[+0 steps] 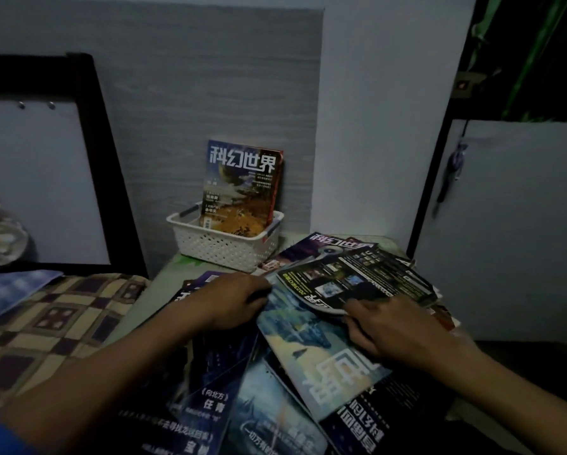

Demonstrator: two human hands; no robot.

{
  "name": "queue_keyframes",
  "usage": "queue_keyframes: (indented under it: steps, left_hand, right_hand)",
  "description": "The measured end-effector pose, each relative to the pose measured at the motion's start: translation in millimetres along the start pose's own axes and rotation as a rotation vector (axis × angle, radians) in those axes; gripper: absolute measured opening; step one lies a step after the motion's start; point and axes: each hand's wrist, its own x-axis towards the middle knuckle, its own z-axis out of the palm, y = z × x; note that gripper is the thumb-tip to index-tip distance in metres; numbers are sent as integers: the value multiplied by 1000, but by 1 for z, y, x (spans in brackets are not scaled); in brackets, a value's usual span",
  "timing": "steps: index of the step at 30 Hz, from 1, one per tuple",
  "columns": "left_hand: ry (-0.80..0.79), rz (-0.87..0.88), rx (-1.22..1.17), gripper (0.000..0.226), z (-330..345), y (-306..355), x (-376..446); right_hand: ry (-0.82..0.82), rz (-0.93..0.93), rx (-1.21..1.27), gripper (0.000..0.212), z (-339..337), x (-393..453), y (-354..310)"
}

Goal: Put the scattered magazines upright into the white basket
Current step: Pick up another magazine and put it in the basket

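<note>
I see one magazine [242, 188] standing up in the white basket [224, 247] at the table's back edge. Many magazines [275, 372] lie piled near the front. My left hand [233, 300] and right hand [393, 326] press flat, holding nothing yet.
</note>
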Motion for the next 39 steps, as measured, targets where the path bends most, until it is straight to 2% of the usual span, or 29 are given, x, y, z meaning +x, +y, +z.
queue_keyframes:
  steps: [3,5,6,7,8,9,12,13,17,19,21,23,26,28,32,36,39]
  left_hand:
    - [59,-76,-264,44,3,-7,-2]
    - [116,-105,-596,80,0,-8,-2]
    - [145,-81,-749,101,-2,-6,-2]
    - [162,-33,-875,113,-6,-1,-2]
    - [195,33,-991,112,-10,7,0]
    - [261,84,-1103,99,-13,14,2]
    - [602,40,-1446,35,-32,31,14]
    - [702,-6,-1480,24,-41,30,16]
    - [913,-24,-1464,12,-84,11,10]
    - [981,-35,-1452,10,-98,4,4]
    - [1011,-83,-1438,11,-98,-5,-1]
    - [943,-153,-1365,15,-84,-16,-6]
    - [695,-231,-1096,32,-43,-29,-15]
    - [646,-249,-954,36,-22,-31,-18]
    - [783,-302,-883,36,-26,-37,-5]
    - [965,-309,-932,30,-77,-64,24]
    - [1011,-310,-872,18,-115,-97,52]
  right_hand:
    - [245,204,353,28,-25,10,5]
    - [447,302,711,19,-57,23,5]
    - [540,330,861,18,-75,31,3]
    - [619,362,1002,20,-91,39,2]
    - [679,398,1143,21,-104,46,0]
    - [719,434,1262,22,-113,52,-2]
    - [771,506,1435,23,-124,64,-7]
    - [779,508,1448,24,-127,67,-8]
    - [684,388,1444,41,-133,74,-1]
    - [507,346,1308,28,-126,76,-3]
    - [372,379,1173,22,-109,78,-10]
    - [318,454,1138,20,-83,77,-19]
    - [273,554,1072,20,-44,72,-23]
    - [267,618,1020,14,-34,74,-19]
    - [276,571,943,23,-49,96,-13]
    - [514,549,1013,9,-66,149,4]
    - [618,614,1125,3,-64,203,21]
